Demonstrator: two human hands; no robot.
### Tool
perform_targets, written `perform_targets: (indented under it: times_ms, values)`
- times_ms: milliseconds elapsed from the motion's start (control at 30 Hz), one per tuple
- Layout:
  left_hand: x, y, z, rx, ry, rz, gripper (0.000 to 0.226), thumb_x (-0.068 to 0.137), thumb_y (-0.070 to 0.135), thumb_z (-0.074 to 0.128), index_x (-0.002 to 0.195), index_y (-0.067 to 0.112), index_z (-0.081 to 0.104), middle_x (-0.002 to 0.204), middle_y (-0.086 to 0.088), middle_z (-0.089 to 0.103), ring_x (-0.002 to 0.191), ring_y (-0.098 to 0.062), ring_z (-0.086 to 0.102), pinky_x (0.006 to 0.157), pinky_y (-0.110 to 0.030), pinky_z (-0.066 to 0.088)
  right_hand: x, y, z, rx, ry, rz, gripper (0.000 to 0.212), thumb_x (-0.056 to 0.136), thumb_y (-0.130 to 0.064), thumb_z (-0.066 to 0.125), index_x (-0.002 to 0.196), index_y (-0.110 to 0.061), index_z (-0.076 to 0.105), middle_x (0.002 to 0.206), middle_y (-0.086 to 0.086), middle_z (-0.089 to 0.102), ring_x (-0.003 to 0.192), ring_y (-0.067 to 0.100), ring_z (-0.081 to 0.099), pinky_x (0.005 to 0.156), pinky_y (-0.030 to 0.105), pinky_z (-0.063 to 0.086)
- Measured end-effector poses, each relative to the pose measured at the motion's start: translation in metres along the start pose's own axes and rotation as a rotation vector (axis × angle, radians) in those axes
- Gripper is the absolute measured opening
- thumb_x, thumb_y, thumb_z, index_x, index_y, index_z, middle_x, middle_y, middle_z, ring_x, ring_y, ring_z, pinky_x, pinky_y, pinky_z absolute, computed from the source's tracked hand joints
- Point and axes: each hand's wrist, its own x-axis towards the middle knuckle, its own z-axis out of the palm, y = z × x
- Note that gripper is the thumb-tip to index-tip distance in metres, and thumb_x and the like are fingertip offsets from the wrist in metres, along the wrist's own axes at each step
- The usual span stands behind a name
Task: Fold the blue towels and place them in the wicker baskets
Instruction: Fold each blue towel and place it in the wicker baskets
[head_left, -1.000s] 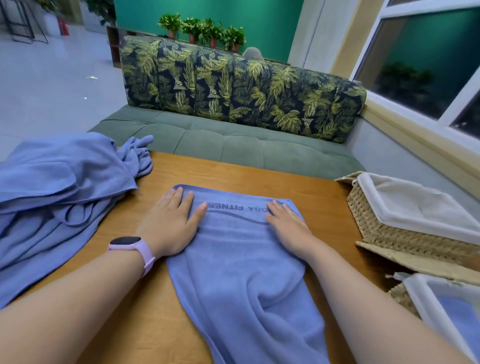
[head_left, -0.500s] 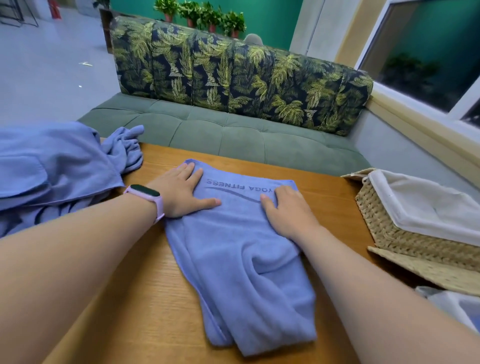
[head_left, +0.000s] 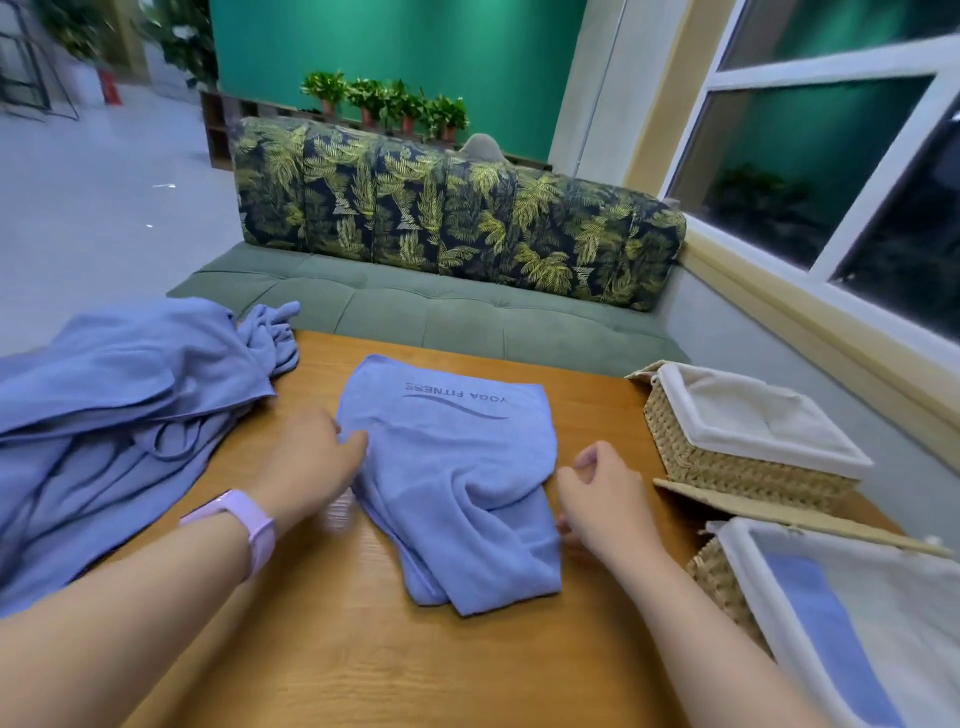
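Your wooden table fills the lower part of the view. Behind it sits a green bench with a leafy back cushion, and a row of small potted plants stands behind that by the green wall. A window is up on your right.

On the left side of the table lies a big heap of blue towels, loose and crumpled. Part of it hangs off the table's left edge.

In the middle of the table lies the blue towel you are folding. It is partly folded and bumpy, and you can see the words "YOGA FITNESS" on its far end, upside down to you.

On your right stand two wicker baskets with white cloth inside. The far basket sits just past the towel's right side, with only its white cloth showing inside. The near basket is at the bottom right corner, and a folded towel already lies in it.

Your left hand is at the towel's left edge. Its fingertips touch the cloth, but it looks blurry, so you cannot tell if it is pinching the towel. A pale purple watch band is on that wrist.

Your right hand is just beside the towel's right edge. Its fingers are loosely curled and they hold nothing.
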Motion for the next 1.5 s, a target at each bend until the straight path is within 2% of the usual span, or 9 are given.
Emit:
perform_targets:
  times_ms: [100,233,533,700,833,1067,1200,1367,1500]
  values:
    - [-0.048,0.023,-0.019,0.073,-0.280,-0.090,0.030,0.095,0.019,0.053,0.065,0.013,0.053,0.062,-0.005,0.058,0.053,-0.019,0.055,0.045,-0.019,0.039,-0.032,0.000,0.001,0.148,-0.229,0.146,0.021,0.085,-0.010,0.063,0.106,-0.011,0.060,0.080,0.006,0.064,0.066,0.020,0.064,0.064,0.042,0.061]
    - [-0.087,0.040,-0.016,0.033,-0.649,-0.246,0.021,0.091,0.028,0.057,0.089,0.009,0.064,0.067,-0.007,0.066,0.039,-0.014,0.053,0.039,-0.014,0.036,-0.064,-0.008,0.009,0.299,-0.289,0.187,0.038,0.085,0.002,0.067,0.118,-0.012,0.052,0.079,0.008,0.059,0.056,0.016,0.058,0.047,0.032,0.056]
    - [-0.119,0.033,-0.001,-0.502,-0.499,-0.353,0.033,0.064,0.037,0.074,0.088,0.016,0.066,0.064,0.001,0.057,0.054,-0.012,0.049,0.048,-0.022,0.038,-0.092,-0.015,0.010,0.725,-0.414,0.555,0.016,0.094,-0.013,0.067,0.088,0.000,0.061,0.070,0.016,0.057,0.046,0.018,0.061,0.043,0.024,0.054]
    - [-0.118,0.033,0.005,-0.898,-0.348,-0.459,0.024,0.095,0.021,0.062,0.110,0.005,0.070,0.100,-0.014,0.076,0.084,-0.026,0.067,0.063,-0.030,0.048,-0.093,-0.006,0.025,0.567,-0.466,0.580,0.019,0.095,-0.024,0.066,0.082,-0.012,0.058,0.048,-0.002,0.047,0.036,0.008,0.051,0.036,0.017,0.041]
    - [-0.109,0.036,-0.005,-1.227,-0.313,-0.479,0.025,0.103,0.022,0.049,0.114,0.008,0.067,0.102,-0.009,0.077,0.086,-0.024,0.074,0.062,-0.034,0.061,-0.093,-0.008,0.018,0.712,-0.477,0.609,0.019,0.095,-0.029,0.060,0.098,-0.010,0.062,0.072,0.007,0.061,0.049,0.015,0.059,0.041,0.020,0.043]
    - [-0.120,0.050,-0.029,-1.314,-0.547,-0.501,0.013,0.087,0.002,0.058,0.093,-0.005,0.067,0.081,-0.018,0.072,0.065,-0.027,0.072,0.053,-0.031,0.058,-0.093,-0.022,0.008,0.900,-0.538,0.561,0.037,0.092,-0.035,0.067,0.111,-0.005,0.063,0.108,0.019,0.072,0.099,0.029,0.071,0.072,0.034,0.056]
    - [-0.133,0.061,-0.044,-1.389,-0.670,-0.512,0.014,0.049,-0.008,0.071,0.058,-0.008,0.062,0.055,-0.015,0.060,0.043,-0.023,0.062,0.039,-0.026,0.051,-0.091,-0.021,0.019,0.816,-0.504,0.605,0.028,0.090,-0.040,0.070,0.085,-0.013,0.063,0.064,0.001,0.062,0.055,0.013,0.056,0.052,0.023,0.045]
    - [-0.120,0.038,-0.051,-1.265,-0.688,-0.664,0.050,0.086,0.034,0.070,0.116,-0.005,0.067,0.109,-0.023,0.070,0.092,-0.036,0.071,0.076,-0.043,0.060,-0.074,-0.022,0.027,0.763,-0.366,0.550,0.013,0.095,-0.021,0.059,0.083,-0.018,0.058,0.063,0.002,0.058,0.049,0.012,0.047,0.043,0.020,0.033]
    - [-0.113,0.024,-0.068,-1.088,-0.799,-0.652,0.042,0.084,0.037,0.069,0.089,-0.003,0.075,0.078,-0.020,0.072,0.063,-0.031,0.070,0.058,-0.031,0.057,-0.054,-0.024,0.022,0.818,-0.173,0.393,0.015,0.101,-0.022,0.048,0.108,-0.016,0.060,0.106,0.007,0.070,0.086,0.022,0.066,0.059,0.027,0.053]
